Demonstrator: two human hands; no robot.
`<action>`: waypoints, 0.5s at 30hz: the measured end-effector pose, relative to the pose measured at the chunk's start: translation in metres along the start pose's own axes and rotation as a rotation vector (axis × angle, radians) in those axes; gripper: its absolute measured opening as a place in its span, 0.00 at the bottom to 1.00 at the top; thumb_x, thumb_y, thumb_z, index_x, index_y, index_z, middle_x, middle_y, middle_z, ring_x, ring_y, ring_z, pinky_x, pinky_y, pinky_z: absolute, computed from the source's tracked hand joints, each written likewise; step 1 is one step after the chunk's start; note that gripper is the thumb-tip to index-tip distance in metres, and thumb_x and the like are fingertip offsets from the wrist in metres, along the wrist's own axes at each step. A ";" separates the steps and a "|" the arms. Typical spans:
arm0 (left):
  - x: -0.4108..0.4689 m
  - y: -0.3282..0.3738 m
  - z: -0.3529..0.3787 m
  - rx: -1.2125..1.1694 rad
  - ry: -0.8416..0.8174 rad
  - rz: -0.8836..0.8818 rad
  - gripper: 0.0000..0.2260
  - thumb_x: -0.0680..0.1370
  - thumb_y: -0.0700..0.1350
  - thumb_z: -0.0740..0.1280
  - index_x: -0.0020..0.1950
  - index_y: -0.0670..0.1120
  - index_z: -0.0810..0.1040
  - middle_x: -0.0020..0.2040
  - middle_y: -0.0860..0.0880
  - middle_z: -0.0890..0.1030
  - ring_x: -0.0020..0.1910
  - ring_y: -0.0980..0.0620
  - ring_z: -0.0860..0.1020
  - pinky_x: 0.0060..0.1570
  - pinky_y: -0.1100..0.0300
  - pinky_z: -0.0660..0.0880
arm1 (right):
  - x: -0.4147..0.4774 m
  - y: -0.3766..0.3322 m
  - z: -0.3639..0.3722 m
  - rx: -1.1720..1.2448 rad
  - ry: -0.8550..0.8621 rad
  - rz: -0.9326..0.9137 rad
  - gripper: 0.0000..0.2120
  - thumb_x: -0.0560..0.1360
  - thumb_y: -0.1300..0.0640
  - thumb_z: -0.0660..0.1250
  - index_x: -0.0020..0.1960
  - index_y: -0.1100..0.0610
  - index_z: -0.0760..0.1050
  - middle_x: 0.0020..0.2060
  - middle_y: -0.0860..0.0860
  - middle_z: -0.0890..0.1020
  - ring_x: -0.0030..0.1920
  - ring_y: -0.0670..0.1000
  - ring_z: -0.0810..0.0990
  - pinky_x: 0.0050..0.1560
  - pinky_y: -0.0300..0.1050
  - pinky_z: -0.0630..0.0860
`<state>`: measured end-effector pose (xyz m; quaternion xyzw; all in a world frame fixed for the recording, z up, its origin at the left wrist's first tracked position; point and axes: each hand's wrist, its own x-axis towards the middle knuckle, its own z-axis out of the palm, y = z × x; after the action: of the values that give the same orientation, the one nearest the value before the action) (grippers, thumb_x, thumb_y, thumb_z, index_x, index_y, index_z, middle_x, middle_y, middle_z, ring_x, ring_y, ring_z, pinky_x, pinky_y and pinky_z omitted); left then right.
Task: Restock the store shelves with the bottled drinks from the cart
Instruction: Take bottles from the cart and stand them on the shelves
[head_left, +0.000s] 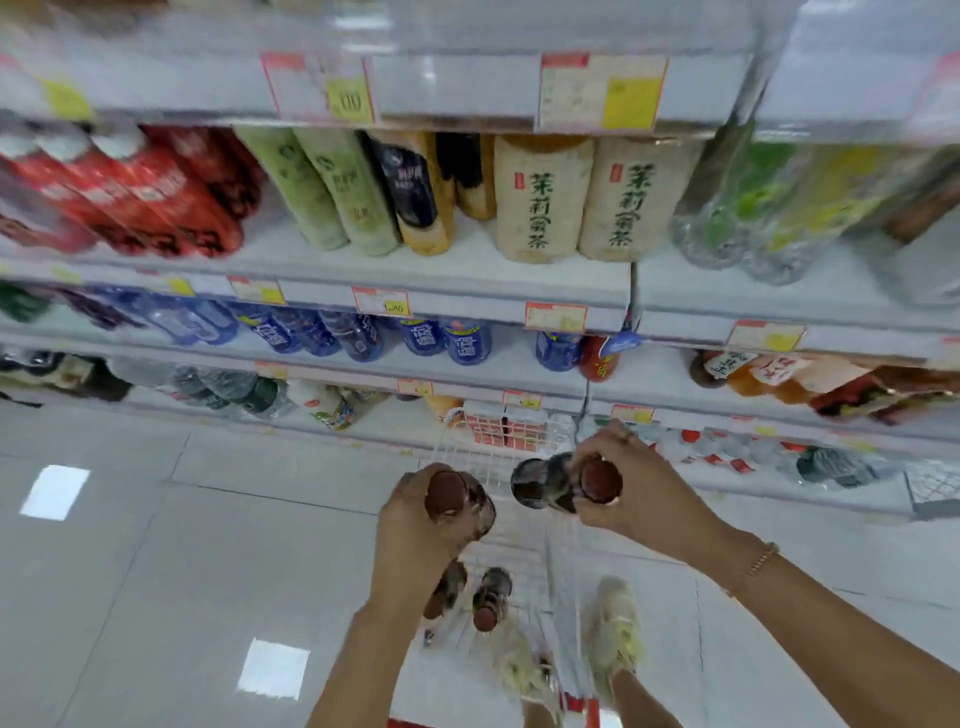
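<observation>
My left hand (415, 525) grips a dark bottled drink with a brown-red cap (457, 501), held upright above the wire cart (498, 457). My right hand (631, 499) holds a second dark bottle (563, 480) of the same kind, tilted on its side with the cap toward me. Two more dark bottles (485, 597) lie in the cart below my left wrist. The store shelves (452, 260) rise in front, stocked with rows of drinks.
Beige tea bottles (540, 200), green bottles (332, 192) and red bottles (140, 187) fill the upper shelf; blue bottles (462, 340) the one below. Price tags line the shelf edges. White tiled floor (130, 571) spreads to the left. My shoes (615, 634) stand beside the cart.
</observation>
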<state>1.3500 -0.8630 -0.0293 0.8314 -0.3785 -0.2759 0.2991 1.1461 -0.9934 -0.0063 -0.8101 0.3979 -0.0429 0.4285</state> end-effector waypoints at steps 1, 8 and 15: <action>-0.001 0.022 -0.017 0.004 0.065 0.070 0.15 0.65 0.40 0.76 0.49 0.47 0.80 0.41 0.51 0.78 0.39 0.52 0.77 0.37 0.74 0.69 | -0.008 -0.014 -0.026 -0.003 0.074 -0.053 0.16 0.63 0.51 0.72 0.47 0.41 0.69 0.46 0.43 0.71 0.48 0.37 0.70 0.46 0.21 0.64; -0.027 0.187 -0.116 -0.049 0.268 0.568 0.18 0.67 0.46 0.74 0.46 0.64 0.70 0.45 0.60 0.75 0.46 0.64 0.74 0.42 0.76 0.70 | -0.074 -0.106 -0.183 -0.021 0.578 -0.348 0.15 0.61 0.45 0.68 0.47 0.47 0.76 0.46 0.40 0.75 0.48 0.41 0.75 0.44 0.29 0.71; -0.050 0.323 -0.159 -0.103 0.486 0.977 0.17 0.68 0.48 0.72 0.55 0.55 0.73 0.47 0.55 0.76 0.45 0.59 0.74 0.46 0.73 0.73 | -0.146 -0.150 -0.287 -0.209 0.958 -0.512 0.16 0.63 0.50 0.70 0.49 0.48 0.73 0.44 0.43 0.71 0.47 0.42 0.73 0.44 0.30 0.71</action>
<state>1.2815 -0.9502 0.3167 0.5830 -0.6265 0.0767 0.5116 1.0200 -1.0358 0.3235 -0.8091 0.3408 -0.4697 0.0928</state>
